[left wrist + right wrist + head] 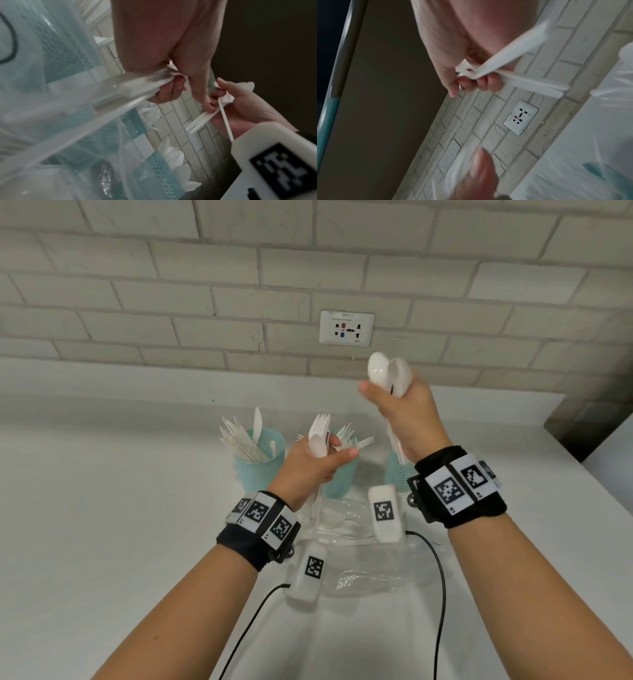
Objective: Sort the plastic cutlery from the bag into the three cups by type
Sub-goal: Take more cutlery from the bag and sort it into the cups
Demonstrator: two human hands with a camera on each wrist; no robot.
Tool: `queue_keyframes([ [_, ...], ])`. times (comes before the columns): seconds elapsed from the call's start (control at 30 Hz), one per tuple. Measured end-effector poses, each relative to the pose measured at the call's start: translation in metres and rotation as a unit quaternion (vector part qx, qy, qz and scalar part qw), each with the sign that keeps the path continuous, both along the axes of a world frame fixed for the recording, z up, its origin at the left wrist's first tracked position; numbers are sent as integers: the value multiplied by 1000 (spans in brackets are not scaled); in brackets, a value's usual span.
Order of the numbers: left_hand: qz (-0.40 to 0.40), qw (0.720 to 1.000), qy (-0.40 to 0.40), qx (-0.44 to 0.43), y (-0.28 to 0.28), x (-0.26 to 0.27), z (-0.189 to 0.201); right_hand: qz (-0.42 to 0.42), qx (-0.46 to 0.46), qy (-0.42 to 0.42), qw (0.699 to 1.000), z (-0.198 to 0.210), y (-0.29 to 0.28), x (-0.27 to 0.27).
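Three teal mesh cups stand in a row: the left cup [258,470] holds knives, the middle cup [342,481] holds forks, and the right cup [397,477] is partly hidden behind my right wrist. My left hand [334,451] grips a bundle of white cutlery [318,436] with fork tines on top, just before the middle cup. My right hand [383,392] is raised above the right cup and grips several white spoons [388,371], bowls up. The spoons' handles [513,65] fan out from its fist. The clear plastic bag [363,563] lies flat beneath my wrists.
A white worktop [120,508] runs back to a white brick wall with a socket plate [346,328]. The worktop's right edge [582,460] drops off near a dark surface. Two black cables [440,594] trail from the wrist cameras across the worktop towards me.
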State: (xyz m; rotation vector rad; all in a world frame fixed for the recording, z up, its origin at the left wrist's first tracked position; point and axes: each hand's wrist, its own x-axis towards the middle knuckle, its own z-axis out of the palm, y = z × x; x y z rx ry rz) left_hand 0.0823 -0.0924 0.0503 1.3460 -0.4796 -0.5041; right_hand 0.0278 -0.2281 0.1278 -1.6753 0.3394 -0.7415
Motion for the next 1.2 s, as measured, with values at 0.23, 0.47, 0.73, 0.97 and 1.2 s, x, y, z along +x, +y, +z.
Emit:
queue_keyframes([
  [0.23, 18, 996, -79, 40, -5, -3, 9, 107, -139, 125, 977, -29, 29, -3],
  [0.47, 9, 999, -38, 2, -2, -1, -1, 48, -79, 59, 994, -29, 18, -5],
  [0.73, -24, 999, -29, 7, -9, -6, -3, 119, 92, 27, 988, -23, 17, -13],
  [0.97, -32, 999, 20, -26, -7, -4, 0, 6, 72, -48, 996, 4, -28, -17],
  [1.2, -67, 990, 95, -83, -6, 0, 5, -74, 1, -40, 996, -18, -84, -17],
])
